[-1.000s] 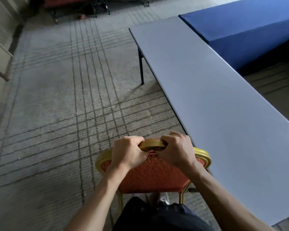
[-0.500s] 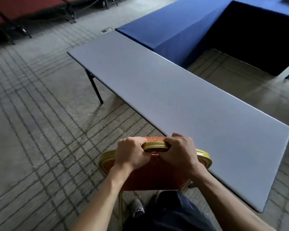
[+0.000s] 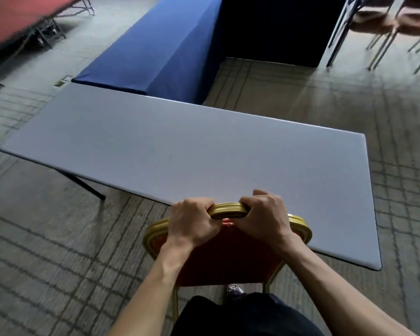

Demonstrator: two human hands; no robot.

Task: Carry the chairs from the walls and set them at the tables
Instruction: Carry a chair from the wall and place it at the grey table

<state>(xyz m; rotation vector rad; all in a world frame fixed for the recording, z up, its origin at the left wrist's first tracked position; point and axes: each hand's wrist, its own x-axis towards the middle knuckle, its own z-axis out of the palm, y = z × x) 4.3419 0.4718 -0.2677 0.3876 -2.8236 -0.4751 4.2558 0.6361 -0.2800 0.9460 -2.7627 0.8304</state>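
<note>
While the left hand [image 3: 192, 223] and right hand [image 3: 262, 218] grip the chair [image 3: 228, 258] by its gold top rail, lower it squarely, apparently just short of the grey table [image 3: 180, 151], legs level.

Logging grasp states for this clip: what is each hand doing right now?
Left hand: closed, gripping the chair by its gold top rail.
Right hand: closed, gripping the same rail.

Grid-patterned carpet [image 3: 58, 263], red platform [image 3: 17, 18] top left, floor socket plate [image 3: 63, 81]
</note>
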